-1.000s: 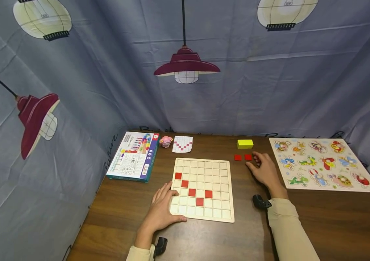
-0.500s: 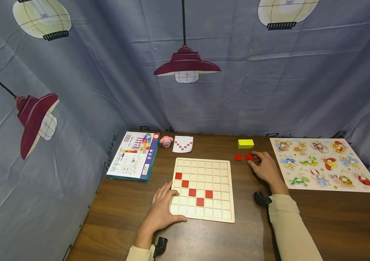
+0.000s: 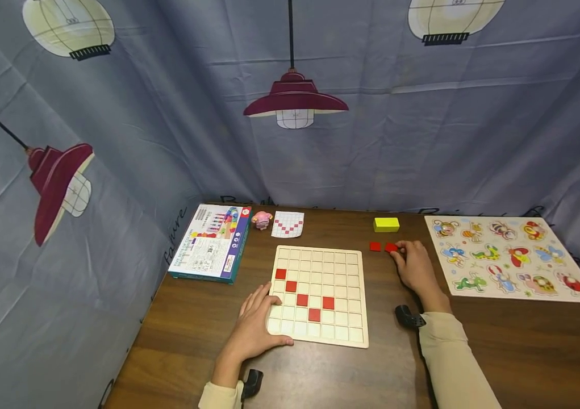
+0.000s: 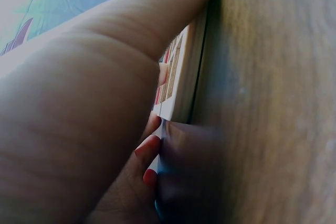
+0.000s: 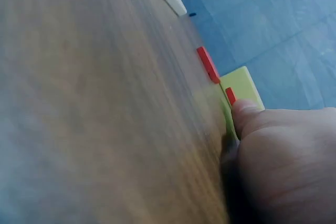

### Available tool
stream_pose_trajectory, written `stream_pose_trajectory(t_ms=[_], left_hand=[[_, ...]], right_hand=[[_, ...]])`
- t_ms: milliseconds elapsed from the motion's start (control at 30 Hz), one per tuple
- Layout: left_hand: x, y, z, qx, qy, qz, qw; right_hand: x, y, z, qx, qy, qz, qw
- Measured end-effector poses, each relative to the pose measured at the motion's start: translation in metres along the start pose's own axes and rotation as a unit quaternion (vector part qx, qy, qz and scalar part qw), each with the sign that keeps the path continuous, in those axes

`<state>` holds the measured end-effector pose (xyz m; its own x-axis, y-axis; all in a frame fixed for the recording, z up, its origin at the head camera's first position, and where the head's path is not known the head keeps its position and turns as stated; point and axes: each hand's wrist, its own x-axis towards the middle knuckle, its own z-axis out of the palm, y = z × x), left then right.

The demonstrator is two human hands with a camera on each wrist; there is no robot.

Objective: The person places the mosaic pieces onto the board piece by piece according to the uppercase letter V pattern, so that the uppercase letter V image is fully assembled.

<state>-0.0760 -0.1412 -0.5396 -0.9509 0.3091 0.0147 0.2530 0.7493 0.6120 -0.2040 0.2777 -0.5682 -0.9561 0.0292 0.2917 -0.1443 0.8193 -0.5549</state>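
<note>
A wooden grid board (image 3: 341, 270) lies on the table with several red square tiles (image 3: 302, 300) in its cells. My left hand (image 3: 251, 329) holds its near-left corner, index finger at the left edge and thumb along the front edge. To the right of the board, my right hand (image 3: 416, 272) pinches a red tile (image 3: 391, 247) between thumb and fingers; in the right wrist view the thumb (image 5: 247, 113) covers part of it. Another red tile (image 3: 375, 246) lies just left of that one.
A yellow block (image 3: 386, 225) stands behind the loose tiles. At the right lies an insect puzzle board (image 3: 512, 258). A boxed set (image 3: 210, 244), a pink figurine (image 3: 261, 220) and a pattern card (image 3: 287, 225) sit at the back left. A grey curtain (image 3: 351, 153) hangs behind the table.
My right hand has closed in slightly on the right-hand loose tile and now pinches it; the tile has turned a little. My left hand has stayed on the board.
</note>
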Motion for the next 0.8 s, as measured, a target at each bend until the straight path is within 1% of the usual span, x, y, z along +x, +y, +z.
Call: stream_pose_trajectory(t_ms=[200,300,467,567,667,800], left_hand=[[0.0,0.0,0.001,-0.001,-0.001,0.001,1.0],[0.0,0.0,0.001,-0.002,-0.001,0.0,1.0],[0.0,-0.001,0.002,0.0,0.001,0.001,1.0],[-0.001,-0.001,0.001,-0.002,0.001,-0.001,1.0],[-0.001,-0.001,0.0,-0.003,0.0,-0.002,1.0],[-0.001,-0.001,0.0,-0.003,-0.002,-0.003,1.0]], right_hand=[[-0.015,-0.006,0.002,0.021,0.022,-0.006,1.0],[-0.023,-0.01,0.004,0.025,0.025,-0.011,0.999],[-0.034,-0.02,0.007,0.026,0.023,-0.035,0.999],[-0.041,-0.029,0.011,0.032,0.022,-0.048,0.998],[-0.05,-0.044,0.016,0.047,0.015,-0.066,0.997],[-0.063,-0.066,0.023,0.07,-0.017,-0.102,0.992]])
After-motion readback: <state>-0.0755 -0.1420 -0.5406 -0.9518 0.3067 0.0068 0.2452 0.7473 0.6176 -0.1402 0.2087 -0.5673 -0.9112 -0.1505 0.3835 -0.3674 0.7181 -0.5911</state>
